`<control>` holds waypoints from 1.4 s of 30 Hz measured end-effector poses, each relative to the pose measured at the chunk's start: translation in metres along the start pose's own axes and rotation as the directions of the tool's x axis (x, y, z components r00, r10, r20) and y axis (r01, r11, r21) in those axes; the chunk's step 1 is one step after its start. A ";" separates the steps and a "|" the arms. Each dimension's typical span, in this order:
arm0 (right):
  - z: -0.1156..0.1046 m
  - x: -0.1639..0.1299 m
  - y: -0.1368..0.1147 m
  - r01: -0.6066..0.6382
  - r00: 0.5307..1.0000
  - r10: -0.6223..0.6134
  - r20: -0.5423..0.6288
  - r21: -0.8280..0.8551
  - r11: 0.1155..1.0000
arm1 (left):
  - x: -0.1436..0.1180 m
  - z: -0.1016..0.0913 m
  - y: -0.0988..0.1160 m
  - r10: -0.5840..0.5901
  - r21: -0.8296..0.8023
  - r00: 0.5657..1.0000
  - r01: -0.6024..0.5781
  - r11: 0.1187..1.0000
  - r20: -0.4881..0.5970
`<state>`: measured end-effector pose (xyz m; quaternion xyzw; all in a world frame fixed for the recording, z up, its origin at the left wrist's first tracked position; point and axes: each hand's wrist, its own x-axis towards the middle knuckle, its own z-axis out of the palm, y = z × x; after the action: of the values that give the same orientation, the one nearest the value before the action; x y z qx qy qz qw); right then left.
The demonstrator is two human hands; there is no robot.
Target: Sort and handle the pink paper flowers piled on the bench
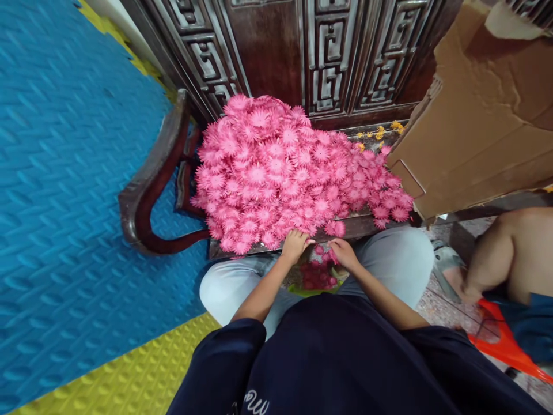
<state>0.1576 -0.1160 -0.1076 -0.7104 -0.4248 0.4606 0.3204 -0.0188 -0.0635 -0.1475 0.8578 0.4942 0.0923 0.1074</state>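
Pink flowers point(268, 167), heaped on the dark wooden table point(363, 226) in front of me, too many and too overlapped for me to count.
I see thin, spiky petals radiating from small centres, the mound tapering towards one creased brown cardboard piece point(484, 127); a few small yellow blooms point(380, 134) lie behind. One smooth, curved wooden armrest point(133, 219) flanks the heap, with blue ribbed matting point(73, 173) beyond. My two grips meet near the table's front edge: the left grip point(296, 245) has its fingers bent, beside the heap, and the right grip point(343, 252) has its fingertips close together; I cannot tell how far either is open or whether it has hold of anything.
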 end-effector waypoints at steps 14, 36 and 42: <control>-0.017 0.031 -0.021 -0.008 0.966 -0.180 -0.188 -0.711 0.703 | -0.013 -0.003 -0.014 -0.391 -0.109 0.879 0.376 0.920 -0.273; -0.010 0.053 -0.008 0.150 0.960 -0.262 -0.093 -0.620 0.770 | 0.020 -0.017 -0.029 -0.330 -0.245 0.940 0.302 0.921 -0.082; -0.014 0.055 -0.007 0.210 0.959 -0.246 -0.143 -0.226 0.951 | 0.019 -0.045 -0.025 -0.260 -0.301 0.957 0.212 0.930 -0.131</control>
<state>0.1803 -0.0644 -0.1170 -0.7227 -0.5215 0.3109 0.3303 -0.0424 -0.0306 -0.1099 0.7566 0.5830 0.2208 0.1974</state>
